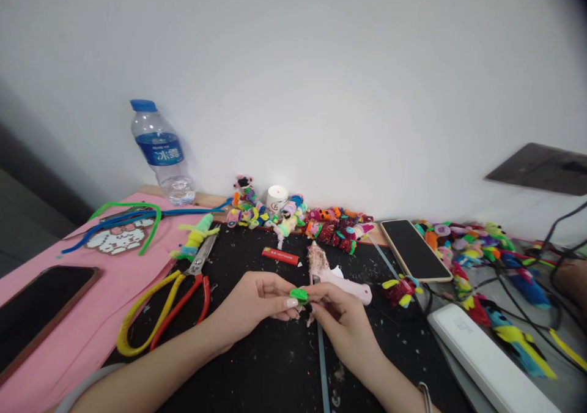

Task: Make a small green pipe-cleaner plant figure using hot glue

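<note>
Both of my hands meet over the black mat (257, 364) and pinch a small green fuzzy piece (299, 294) between them. My left hand (257, 306) grips it with thumb and forefinger from the left. My right hand (337, 315) holds it from the right, fingers curled, with a dark bit just under the green piece. A pink glue gun (342, 281) lies right behind my hands, and a red lighter (280, 256) lies a little farther back.
Yellow-handled scissors (151, 312) and red-handled pliers (195, 293) lie at the left. Two phones (39, 306) (415, 249), a water bottle (160, 153), a white candle (277, 197), rows of colourful pipe-cleaner figures (334, 223), a white power strip (486, 358) and black cables (550, 248) surround the mat.
</note>
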`<state>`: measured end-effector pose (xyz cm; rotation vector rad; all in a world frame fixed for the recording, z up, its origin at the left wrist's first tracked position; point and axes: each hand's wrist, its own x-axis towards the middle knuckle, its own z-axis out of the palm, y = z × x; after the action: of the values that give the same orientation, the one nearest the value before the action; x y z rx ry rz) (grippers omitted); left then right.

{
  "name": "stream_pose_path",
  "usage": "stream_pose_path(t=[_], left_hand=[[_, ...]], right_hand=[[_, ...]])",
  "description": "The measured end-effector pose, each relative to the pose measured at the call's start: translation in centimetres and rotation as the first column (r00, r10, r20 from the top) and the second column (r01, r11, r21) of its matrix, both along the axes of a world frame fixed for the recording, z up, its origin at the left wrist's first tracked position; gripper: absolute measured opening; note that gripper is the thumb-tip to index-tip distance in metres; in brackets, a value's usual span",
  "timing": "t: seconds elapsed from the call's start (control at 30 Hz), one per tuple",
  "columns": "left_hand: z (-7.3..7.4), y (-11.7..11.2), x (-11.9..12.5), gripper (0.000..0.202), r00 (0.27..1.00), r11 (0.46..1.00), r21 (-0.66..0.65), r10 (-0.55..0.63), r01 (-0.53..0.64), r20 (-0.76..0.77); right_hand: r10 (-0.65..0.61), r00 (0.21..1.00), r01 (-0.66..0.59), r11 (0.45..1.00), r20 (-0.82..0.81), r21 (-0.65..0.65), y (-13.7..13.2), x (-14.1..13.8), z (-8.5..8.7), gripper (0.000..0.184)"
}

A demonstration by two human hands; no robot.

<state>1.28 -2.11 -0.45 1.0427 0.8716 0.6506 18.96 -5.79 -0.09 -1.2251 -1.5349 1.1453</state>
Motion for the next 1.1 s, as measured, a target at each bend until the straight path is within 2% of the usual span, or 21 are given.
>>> stream_pose_path(t=[0.23, 0.33, 0.43, 0.57, 0.77, 0.93, 1.1], left_hand=[[-0.17, 0.17, -0.05, 0.021, 1.000, 1.000, 0.015, 0.026, -0.026, 0.010], [-0.42, 0.13, -0.09, 0.021, 0.998, 0.997, 0.054, 0.051, -0.053, 0.030], [-0.47, -0.04, -0.11, 0.019, 0.998, 0.993, 0.100, 0.056, -0.059, 0.037], [-0.25, -0.22, -0.06, 0.016, 0.998, 0.988, 0.141, 0.060, -0.062, 0.020], [0.03, -0.27, 0.14, 0.015, 0.997, 0.988, 0.132, 0.081, -0.081, 0.004], [0.19, -0.44, 0.12, 0.015, 0.995, 0.985, 0.152, 0.089, -0.082, -0.037], [-0.06, -0.51, 0.08, 0.016, 0.997, 0.986, 0.152, 0.071, -0.068, -0.014]], right_hand=[[0.007, 0.999, -0.008, 1.000, -0.048, -0.021, -0.10, -0.09, -0.09, 0.024], [0.034, 0.994, -0.035, 0.999, -0.108, -0.015, -0.15, -0.15, -0.02, 0.030], [0.036, 0.990, -0.039, 0.999, -0.137, -0.024, -0.14, -0.19, 0.11, 0.025], [0.014, 0.995, -0.017, 0.999, -0.097, -0.029, -0.12, -0.19, 0.34, 0.021], [-0.006, 0.998, 0.003, 0.999, -0.068, -0.034, -0.23, -0.27, 0.57, 0.018], [-0.012, 1.000, 0.012, 1.000, -0.015, -0.006, -0.24, -0.29, 0.50, 0.018], [-0.020, 0.999, 0.019, 0.999, 0.027, 0.030, -0.31, -0.23, 0.29, 0.020]])
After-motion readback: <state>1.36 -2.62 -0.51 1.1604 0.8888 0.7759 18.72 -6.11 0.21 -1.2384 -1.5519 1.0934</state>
